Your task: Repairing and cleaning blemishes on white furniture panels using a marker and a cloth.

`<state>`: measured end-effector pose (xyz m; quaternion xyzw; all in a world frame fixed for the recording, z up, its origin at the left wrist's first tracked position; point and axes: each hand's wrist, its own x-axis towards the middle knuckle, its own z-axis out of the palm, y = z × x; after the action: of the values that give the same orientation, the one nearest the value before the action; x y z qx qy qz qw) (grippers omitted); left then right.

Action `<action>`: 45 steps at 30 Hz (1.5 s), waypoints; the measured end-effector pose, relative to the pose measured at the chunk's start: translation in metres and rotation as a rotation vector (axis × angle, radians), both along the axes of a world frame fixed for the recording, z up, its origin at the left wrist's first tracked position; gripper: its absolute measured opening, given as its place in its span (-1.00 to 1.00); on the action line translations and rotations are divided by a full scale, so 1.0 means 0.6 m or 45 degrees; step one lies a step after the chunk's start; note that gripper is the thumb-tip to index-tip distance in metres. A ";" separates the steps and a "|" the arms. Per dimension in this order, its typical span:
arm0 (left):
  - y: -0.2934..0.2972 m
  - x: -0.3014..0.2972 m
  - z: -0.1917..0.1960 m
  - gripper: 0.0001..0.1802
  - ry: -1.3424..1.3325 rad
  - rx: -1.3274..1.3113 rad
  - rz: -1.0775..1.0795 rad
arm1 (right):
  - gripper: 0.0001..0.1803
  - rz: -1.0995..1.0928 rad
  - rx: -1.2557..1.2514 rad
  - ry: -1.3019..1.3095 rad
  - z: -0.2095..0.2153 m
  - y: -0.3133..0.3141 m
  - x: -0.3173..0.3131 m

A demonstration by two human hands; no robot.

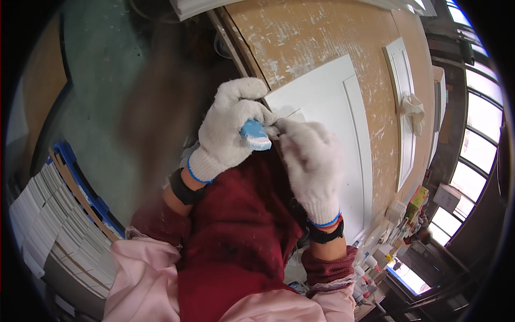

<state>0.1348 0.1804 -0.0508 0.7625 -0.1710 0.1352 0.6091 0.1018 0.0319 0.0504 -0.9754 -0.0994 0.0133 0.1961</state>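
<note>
My left hand, in a white knit glove with a blue cuff edge, is closed around a small blue sanding block whose near edge is white, as if dusty. My right hand, gloved the same way and slightly blurred, has its fingers bent together by the left fingertips. What they pinch, if anything, is hidden. Both hands meet at the near left corner of a white panel with a recessed frame line. That panel lies on a worn brown worktable spotted with white.
Farther right on the table lies a narrow white framed panel with a pale glove on it. Bottles and boxes crowd the table's right end. A stack of white boards with a blue edge piece stands at lower left, above the green floor.
</note>
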 end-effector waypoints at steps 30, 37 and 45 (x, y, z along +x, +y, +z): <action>-0.014 -0.059 0.012 -0.68 0.189 -0.176 -0.182 | -0.89 0.262 0.172 0.268 0.034 -0.013 0.084; -0.037 -0.053 0.084 -0.74 -0.229 -0.119 -0.529 | -0.86 0.120 -0.001 0.110 0.010 -0.038 0.113; -0.068 -0.019 0.102 -0.79 -0.210 0.241 -0.656 | -0.79 -0.134 -0.008 0.034 0.009 -0.093 0.161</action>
<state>0.1235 0.1396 0.0101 0.7339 -0.4199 0.0210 0.5336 0.1983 -0.0240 0.0560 -0.9797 -0.0453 0.0162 0.1946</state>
